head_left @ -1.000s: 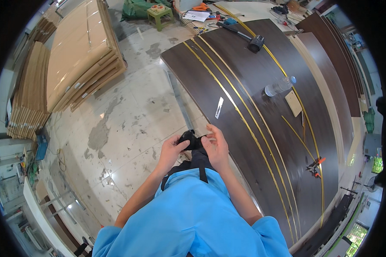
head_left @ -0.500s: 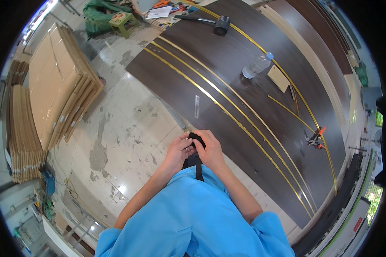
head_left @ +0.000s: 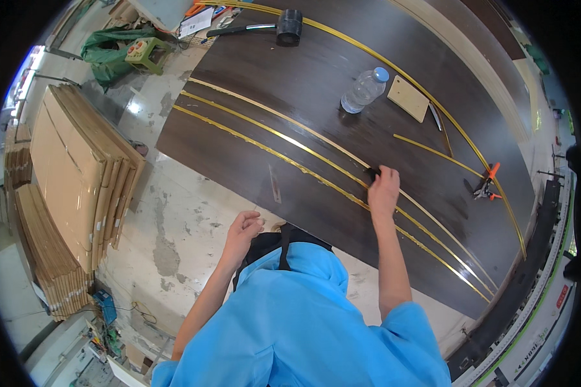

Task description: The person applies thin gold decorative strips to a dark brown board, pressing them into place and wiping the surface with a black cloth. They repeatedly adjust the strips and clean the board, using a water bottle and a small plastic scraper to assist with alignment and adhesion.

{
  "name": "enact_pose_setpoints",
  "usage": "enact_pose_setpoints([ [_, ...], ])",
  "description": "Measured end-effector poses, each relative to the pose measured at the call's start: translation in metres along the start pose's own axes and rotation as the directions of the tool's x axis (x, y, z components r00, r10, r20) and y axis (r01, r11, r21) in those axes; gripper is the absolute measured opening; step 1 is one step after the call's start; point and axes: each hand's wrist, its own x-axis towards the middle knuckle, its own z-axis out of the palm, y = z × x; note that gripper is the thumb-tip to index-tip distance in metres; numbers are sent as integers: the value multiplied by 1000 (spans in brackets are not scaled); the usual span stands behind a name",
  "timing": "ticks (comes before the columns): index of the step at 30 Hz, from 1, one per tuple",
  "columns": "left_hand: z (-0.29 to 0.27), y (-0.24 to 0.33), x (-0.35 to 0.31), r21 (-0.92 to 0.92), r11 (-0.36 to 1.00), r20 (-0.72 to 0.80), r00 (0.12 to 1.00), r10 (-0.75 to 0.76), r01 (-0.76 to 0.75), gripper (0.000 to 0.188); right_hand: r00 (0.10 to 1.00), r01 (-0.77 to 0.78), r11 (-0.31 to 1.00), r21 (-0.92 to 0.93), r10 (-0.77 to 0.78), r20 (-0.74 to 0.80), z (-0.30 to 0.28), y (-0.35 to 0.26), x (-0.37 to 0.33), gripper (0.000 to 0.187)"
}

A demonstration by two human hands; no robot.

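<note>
Out over the dark panel [head_left: 329,222], my right hand [head_left: 385,193] is closed on a small black object [head_left: 372,174], whose exact kind I cannot make out. The object meets the upper pale gold strip [head_left: 290,120]. Beneath that hand also run a middle gold strip [head_left: 284,136] and a lower gold strip [head_left: 239,134] with rough edges. My left hand [head_left: 241,233] hovers near my body, off the panel's front edge, with its fingers loosely bent and apart and nothing visible in them.
On the panel are a black-headed mallet [head_left: 289,29], a water bottle [head_left: 364,90], a cream block [head_left: 408,99], a short gold strip [head_left: 436,155], orange-handled pliers [head_left: 487,184] and a long curved gold strip [head_left: 394,59]. Stacked cardboard-wrapped boards [head_left: 71,168] stand at left.
My hands were together at my waist around the black object. Now they are apart: the right one has carried it out over the strips, and the left has moved left. The view has shifted.
</note>
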Motion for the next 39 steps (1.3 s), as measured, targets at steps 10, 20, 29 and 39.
enact_pose_setpoints([
  [10, 19, 30, 45, 183, 983, 169, 985, -23, -9, 34, 911, 394, 877, 277, -413, 12, 100, -153, 43, 26],
  [20, -73, 62, 86, 238, 970, 76, 996, 39, -56, 30, 984, -132, 991, 31, 135, -114, 32, -53, -7, 35],
  [29, -157, 83, 116, 292, 947, -43, 988, 151, -132, 25, 955, 293, 888, 356, -289, -64, 165, -305, 74, 38],
  [39, -198, 118, 184, 759, 495, -50, 721, 691, -423, 16, 974, -124, 990, 69, 135, -184, 85, -198, 38, 28],
])
